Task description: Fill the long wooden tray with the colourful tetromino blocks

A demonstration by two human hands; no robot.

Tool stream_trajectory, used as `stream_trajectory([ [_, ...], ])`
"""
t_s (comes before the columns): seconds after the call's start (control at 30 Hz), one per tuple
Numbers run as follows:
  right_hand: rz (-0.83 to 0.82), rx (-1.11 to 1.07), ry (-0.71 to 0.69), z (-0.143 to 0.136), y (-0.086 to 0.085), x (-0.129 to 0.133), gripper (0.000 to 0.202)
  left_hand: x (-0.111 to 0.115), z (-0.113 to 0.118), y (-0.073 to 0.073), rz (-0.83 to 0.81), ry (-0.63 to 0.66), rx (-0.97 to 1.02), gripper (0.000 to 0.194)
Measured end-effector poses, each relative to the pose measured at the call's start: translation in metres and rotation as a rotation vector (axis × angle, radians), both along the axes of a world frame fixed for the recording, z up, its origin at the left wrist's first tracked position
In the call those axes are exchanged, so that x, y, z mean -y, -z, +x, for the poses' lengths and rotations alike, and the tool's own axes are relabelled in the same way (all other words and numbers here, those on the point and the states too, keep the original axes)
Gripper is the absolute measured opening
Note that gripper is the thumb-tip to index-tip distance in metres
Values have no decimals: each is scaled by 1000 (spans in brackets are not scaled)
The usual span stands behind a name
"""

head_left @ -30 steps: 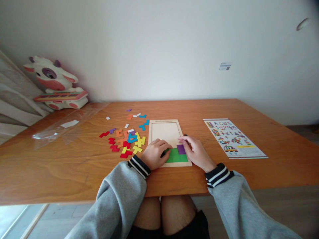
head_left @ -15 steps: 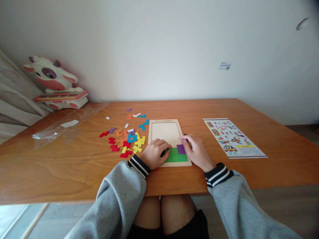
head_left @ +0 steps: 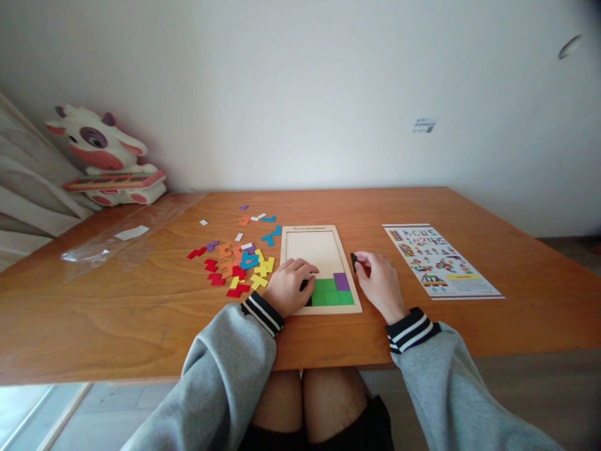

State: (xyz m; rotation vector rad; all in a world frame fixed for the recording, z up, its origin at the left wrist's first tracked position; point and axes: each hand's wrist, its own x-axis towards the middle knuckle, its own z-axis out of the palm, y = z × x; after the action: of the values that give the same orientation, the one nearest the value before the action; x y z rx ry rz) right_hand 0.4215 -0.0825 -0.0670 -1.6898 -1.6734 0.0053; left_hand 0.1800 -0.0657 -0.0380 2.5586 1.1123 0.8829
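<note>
My left hand (head_left: 290,288) rests over the lower left of the wooden puzzle tray (head_left: 358,305), fingers curved and thumb apart. Black (head_left: 308,302) shows inside the tray beneath that hand, which partly hides it. Green pieces (head_left: 332,293) fill the tray's lower part, with a purple piece (head_left: 341,282) at their upper right. Just off the tray's right edge, my right hand (head_left: 381,282) pinches a small black puzzle piece (head_left: 354,259) between thumb and fingers.
Loose red (head_left: 237,291), orange (head_left: 225,250), yellow (head_left: 263,266), blue (head_left: 248,261), purple and white pieces lie left of the tray. A printed pattern sheet (head_left: 441,260) lies to the right. A clear plastic bag (head_left: 101,244) and a cow toy keyboard (head_left: 113,160) occupy the left side.
My right hand has moved right, off the tray's edge, and the black piece now shows in its fingers. My left hand has shifted slightly left, uncovering some black in the tray.
</note>
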Motion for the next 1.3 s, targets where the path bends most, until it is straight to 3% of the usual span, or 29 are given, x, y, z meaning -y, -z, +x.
stream_trajectory([
  [0.2,8,12,10,1,1,0,23,0,0,0,23,-60,17,15],
  [0.63,10,-307,-18,7,7,-2,41,-3,-1,2,22,-112,54,15],
  [0.8,67,-426,14,4,2,-1,41,-2,-1,2,8,-103,72,14],
  [0.93,119,-398,-129,-10,-12,1,32,-2,0,0,28,-113,107,14],
  [1.07,3,-293,-340,-28,-24,-1,23,-4,1,0,41,-154,152,23],
  [1.3,-62,-135,-463,-39,-22,-20,22,-6,0,2,50,-116,127,20],
])
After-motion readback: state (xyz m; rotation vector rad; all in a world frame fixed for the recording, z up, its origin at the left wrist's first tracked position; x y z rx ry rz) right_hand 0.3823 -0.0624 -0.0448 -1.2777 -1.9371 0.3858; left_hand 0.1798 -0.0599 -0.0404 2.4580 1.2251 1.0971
